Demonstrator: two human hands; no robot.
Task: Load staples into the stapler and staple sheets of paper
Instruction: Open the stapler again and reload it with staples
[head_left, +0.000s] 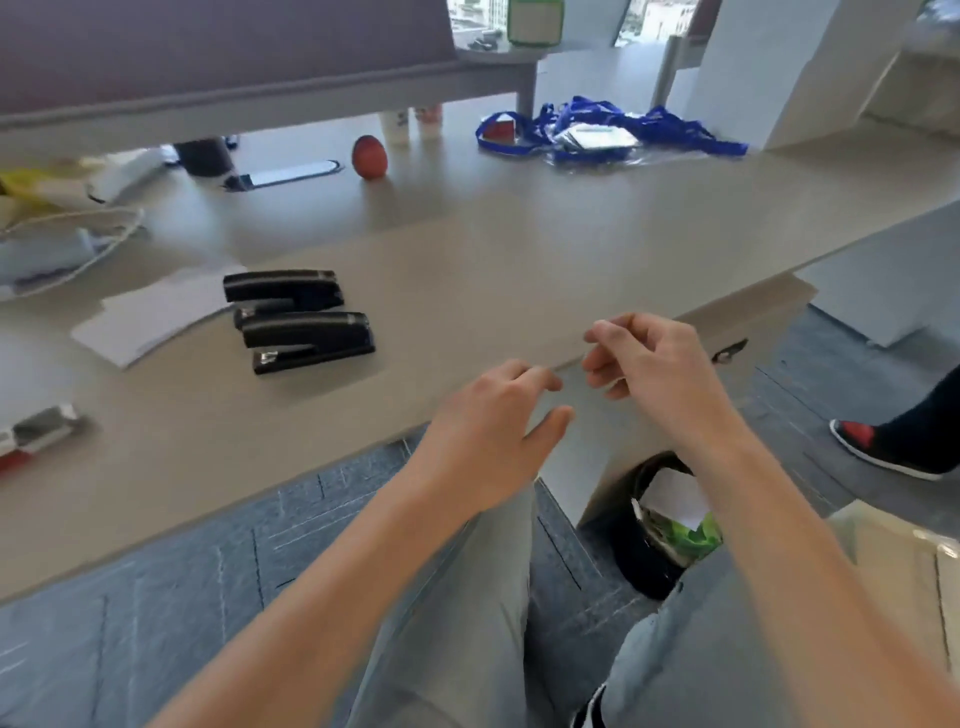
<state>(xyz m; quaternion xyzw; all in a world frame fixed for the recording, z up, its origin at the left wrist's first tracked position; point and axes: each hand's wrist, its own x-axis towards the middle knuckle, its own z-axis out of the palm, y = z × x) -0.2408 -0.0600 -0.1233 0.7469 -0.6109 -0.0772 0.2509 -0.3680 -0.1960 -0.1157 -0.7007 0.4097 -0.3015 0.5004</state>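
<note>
Risk: my right hand (652, 364) pinches something too small to identify, left hand (493, 421) loosely spread; it may drop before reaching the near stapler (309, 341), far left.

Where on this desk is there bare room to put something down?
Bare: the wide stretch between the two staplers, the blue lanyards and the hands. Crowded: the left side, with paper sheets and cables.

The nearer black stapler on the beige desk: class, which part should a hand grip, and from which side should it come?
Grip the nearer black stapler across its long body, near the middle, coming from above. It lies flat on the beige desk with its top clear. The second black stapler sits close behind it, so the far side looks tight for fingers.
</note>
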